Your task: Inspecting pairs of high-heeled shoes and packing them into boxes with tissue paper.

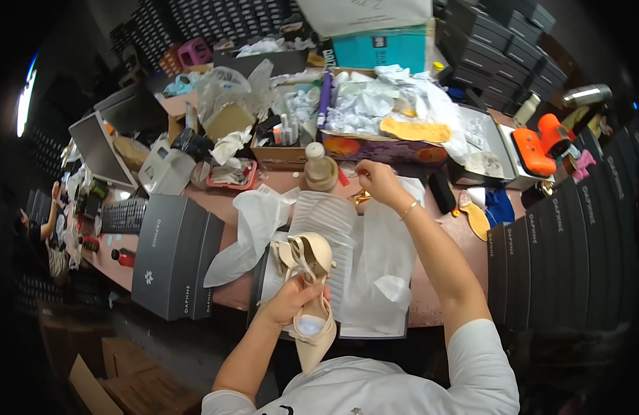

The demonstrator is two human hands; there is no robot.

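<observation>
My left hand (289, 304) grips a beige slingback shoe (315, 346) in front of my body, its pointed toe toward me and its heel part away. More beige shoe parts show beside the heel; whether they belong to a second shoe I cannot tell. Beneath lies an open shoebox (364, 337) lined with white tissue paper (374, 277) and a ribbed white sheet (324, 220). My right hand (380, 182) reaches over the far end of the box, fingers curled together; what they hold, if anything, is hidden. A shiny gold object (361, 197) lies just below that hand.
Closed dark grey shoeboxes stand at the left (168, 256) and in a row at the right (540, 270). A jar (321, 169) stands beyond the paper. Farther back are a carton of crumpled paper (374, 146), an orange tape dispenser (533, 152) and a keyboard (124, 216).
</observation>
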